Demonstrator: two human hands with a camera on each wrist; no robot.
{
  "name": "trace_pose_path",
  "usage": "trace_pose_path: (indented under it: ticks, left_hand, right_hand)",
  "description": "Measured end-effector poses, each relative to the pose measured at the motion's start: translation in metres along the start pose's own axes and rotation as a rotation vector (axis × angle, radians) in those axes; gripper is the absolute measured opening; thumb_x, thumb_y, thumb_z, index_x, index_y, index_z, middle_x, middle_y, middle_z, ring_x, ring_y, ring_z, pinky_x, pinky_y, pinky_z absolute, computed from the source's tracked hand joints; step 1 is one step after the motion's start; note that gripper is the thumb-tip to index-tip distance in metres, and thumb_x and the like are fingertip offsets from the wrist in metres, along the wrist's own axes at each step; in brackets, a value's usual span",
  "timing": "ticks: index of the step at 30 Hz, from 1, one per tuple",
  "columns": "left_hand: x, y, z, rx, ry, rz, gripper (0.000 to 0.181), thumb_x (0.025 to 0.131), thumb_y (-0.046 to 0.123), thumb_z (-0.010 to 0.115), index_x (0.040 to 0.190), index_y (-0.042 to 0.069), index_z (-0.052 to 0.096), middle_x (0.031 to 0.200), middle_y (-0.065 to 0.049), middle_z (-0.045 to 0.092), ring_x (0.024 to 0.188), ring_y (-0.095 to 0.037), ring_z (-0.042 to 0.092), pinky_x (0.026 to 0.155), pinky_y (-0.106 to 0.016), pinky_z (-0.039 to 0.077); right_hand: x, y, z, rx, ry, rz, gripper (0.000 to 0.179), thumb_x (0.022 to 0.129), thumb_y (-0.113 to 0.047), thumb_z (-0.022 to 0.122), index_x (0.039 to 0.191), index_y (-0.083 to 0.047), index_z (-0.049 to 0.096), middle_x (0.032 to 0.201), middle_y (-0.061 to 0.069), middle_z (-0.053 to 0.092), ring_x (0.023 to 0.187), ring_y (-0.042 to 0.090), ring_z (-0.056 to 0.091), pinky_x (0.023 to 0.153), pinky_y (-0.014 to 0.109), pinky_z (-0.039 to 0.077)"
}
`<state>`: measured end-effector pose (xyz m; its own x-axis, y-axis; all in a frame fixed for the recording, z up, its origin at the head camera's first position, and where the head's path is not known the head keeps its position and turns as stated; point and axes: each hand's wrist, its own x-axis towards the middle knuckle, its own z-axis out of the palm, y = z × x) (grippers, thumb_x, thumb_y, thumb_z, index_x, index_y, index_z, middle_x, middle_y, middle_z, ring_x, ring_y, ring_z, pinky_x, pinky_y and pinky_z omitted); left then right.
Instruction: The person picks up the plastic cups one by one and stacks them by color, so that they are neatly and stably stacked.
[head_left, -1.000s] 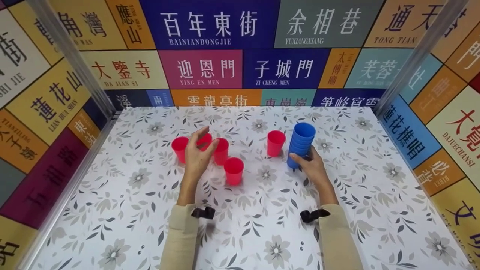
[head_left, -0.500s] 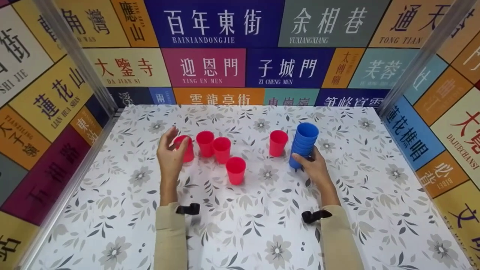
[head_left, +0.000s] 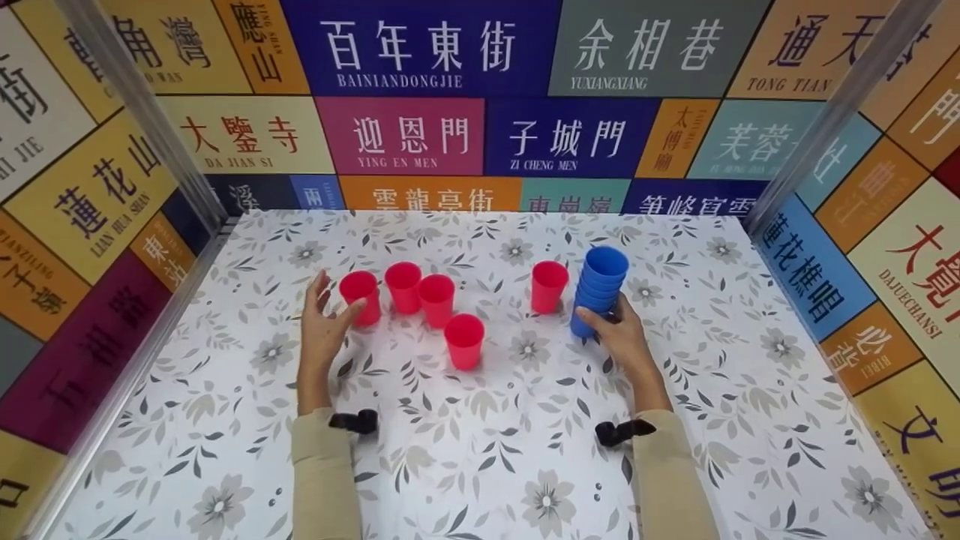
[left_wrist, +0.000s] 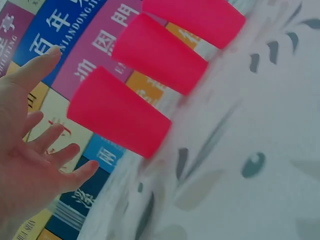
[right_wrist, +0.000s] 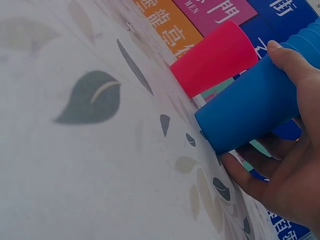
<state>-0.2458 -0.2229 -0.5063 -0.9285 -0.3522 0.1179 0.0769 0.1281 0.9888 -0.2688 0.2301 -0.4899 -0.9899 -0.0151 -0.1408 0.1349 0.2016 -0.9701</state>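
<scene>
My left hand (head_left: 323,330) is beside the leftmost red cup (head_left: 360,299), fingers spread and slightly bent. In the left wrist view, a gap shows between these fingers (left_wrist: 77,175) and the nearest red cup (left_wrist: 117,114). My right hand (head_left: 621,330) grips a stack of blue cups (head_left: 598,289) low down, its thumb on the near side and the other fingers round the back. Seen from the right wrist, the bottom of the blue stack (right_wrist: 250,105) is right at the tabletop, and a red cup (right_wrist: 215,59) stands just beyond it.
Behind the leftmost cup's right side stand two red cups close together, one at the back (head_left: 403,288) and one in front (head_left: 436,301). Another red cup (head_left: 463,342) is nearer the person. One more (head_left: 550,287) stands left of the blue stack. Sign-covered walls border the flowered tabletop (head_left: 450,450).
My left hand has moved left, from over the red cups to the outer side of the leftmost one. The right hand keeps its hold on the blue stack, and the cups stay put.
</scene>
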Motion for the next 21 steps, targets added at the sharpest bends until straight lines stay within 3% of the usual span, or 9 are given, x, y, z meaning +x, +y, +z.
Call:
trace_pose_path:
  ticks: [7,10,21]
  left_hand:
    - [0.003,-0.012,0.002,0.032,-0.067,-0.085,0.099,0.085,0.021,0.081,0.161,0.013,0.018,0.165,-0.017,0.024,0.153,-0.037,0.024,0.124,-0.049,0.028]
    - [0.003,-0.014,0.002,0.021,-0.088,-0.115,0.101,0.085,0.019,0.08,0.162,0.015,0.014,0.166,-0.017,0.022,0.153,-0.037,0.024,0.124,-0.045,0.029]
    - [0.008,-0.011,0.004,0.004,-0.043,-0.11,0.089,0.087,0.009,0.077,0.16,0.014,0.025,0.162,-0.017,0.033,0.15,-0.036,0.031,0.123,-0.047,0.029]
  right_hand:
    - [0.022,0.032,-0.002,-0.022,0.021,-0.039,0.091,0.085,-0.047,0.077,0.157,-0.019,0.028,0.155,0.019,0.043,0.142,0.036,0.044,0.114,0.053,0.041]
    - [0.022,0.033,-0.002,-0.026,0.018,-0.041,0.09,0.086,-0.046,0.077,0.157,-0.019,0.029,0.155,0.019,0.043,0.142,0.036,0.044,0.114,0.053,0.042]
    - [0.019,0.028,-0.003,-0.033,0.017,-0.025,0.091,0.088,-0.045,0.074,0.159,-0.019,0.024,0.158,0.018,0.039,0.145,0.037,0.041,0.115,0.053,0.04]
